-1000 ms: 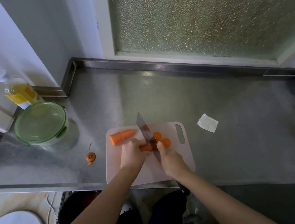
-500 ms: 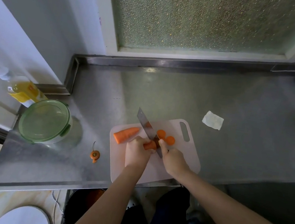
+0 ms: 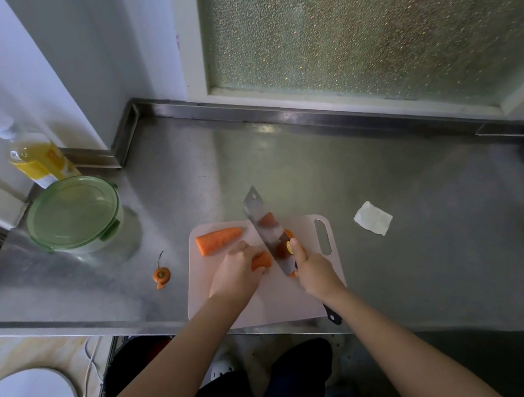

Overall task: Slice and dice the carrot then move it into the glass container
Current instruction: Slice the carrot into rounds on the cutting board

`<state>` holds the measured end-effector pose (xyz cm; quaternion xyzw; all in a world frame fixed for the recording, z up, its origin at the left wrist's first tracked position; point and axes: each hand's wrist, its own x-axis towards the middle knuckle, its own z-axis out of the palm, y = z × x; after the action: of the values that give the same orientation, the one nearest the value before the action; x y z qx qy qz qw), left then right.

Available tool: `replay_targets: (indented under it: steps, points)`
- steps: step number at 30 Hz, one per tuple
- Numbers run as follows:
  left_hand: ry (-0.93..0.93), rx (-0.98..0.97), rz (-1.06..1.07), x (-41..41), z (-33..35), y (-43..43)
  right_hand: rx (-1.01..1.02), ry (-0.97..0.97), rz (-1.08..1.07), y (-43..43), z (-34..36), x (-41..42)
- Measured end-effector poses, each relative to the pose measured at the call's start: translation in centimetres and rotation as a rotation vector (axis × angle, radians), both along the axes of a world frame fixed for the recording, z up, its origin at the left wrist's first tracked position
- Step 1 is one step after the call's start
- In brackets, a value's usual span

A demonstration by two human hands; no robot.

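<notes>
- Carrot stub [image 3: 261,260] is lying on the board [image 3: 276,304], long axis left-right, with your left hand [image 3: 236,272] curling its grip round it.
- Your right hand [image 3: 314,274] is wrapping its grip round the knife [image 3: 264,230], the blade slanting just right of the stub.

A bottle [image 3: 32,158] of yellow liquid sits at the far left. A folded white paper [image 3: 373,218] lies on the steel bench [image 3: 439,196], with a frosted window [image 3: 361,34] behind.
</notes>
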<state>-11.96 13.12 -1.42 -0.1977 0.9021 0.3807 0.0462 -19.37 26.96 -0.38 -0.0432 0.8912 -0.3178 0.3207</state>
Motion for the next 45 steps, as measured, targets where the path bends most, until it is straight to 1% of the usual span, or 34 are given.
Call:
replay_targets:
  steps: [5, 9, 12, 15, 18, 21, 25, 30, 37, 42, 45]
  points:
    - [-0.022, -0.061, -0.001, 0.9, 0.4, 0.3, -0.013, -0.023, 0.001, 0.0, -0.3, 0.5]
    - [-0.053, -0.05, 0.046, 1.0, 0.4, 0.5, -0.044, -0.037, -0.093, 0.1, -0.5, 0.3]
    - [-0.064, -0.03, 0.056, 0.6, 0.5, 0.4, -0.042, -0.061, -0.123, 0.2, -0.1, 0.0]
    - [-0.053, -0.008, 0.073, -0.1, 0.9, 0.4, -0.007, -0.044, -0.061, 0.4, 0.3, 0.0]
    - [-0.034, 0.004, 0.069, -1.0, 1.3, 0.6, 0.013, 0.013, -0.015, 0.1, 0.6, 0.2]
    - [-0.056, 0.018, 0.081, -1.3, 1.2, 0.6, -0.009, 0.028, -0.013, 0.1, 0.8, 0.4]
    - [-0.052, 0.022, 0.107, -1.3, 0.8, 0.5, -0.1, 0.016, -0.114, 0.3, 1.5, 1.0]
    - [-0.039, -0.001, 0.104, -1.4, 0.6, 0.7, -0.149, 0.012, -0.155, 0.7, 2.1, 1.3]
    - [-0.028, -0.018, 0.101, -1.3, 0.6, 0.8, -0.126, -0.017, -0.171, 0.6, 1.9, 1.7]
    - [-0.03, 0.0, 0.119, -1.4, 0.5, 0.7, -0.11, 0.018, -0.15, 0.7, 1.8, 1.9]
    - [-0.031, 0.004, 0.118, -1.4, 0.6, 0.8, -0.059, 0.028, -0.124, 0.5, 2.0, 1.9]
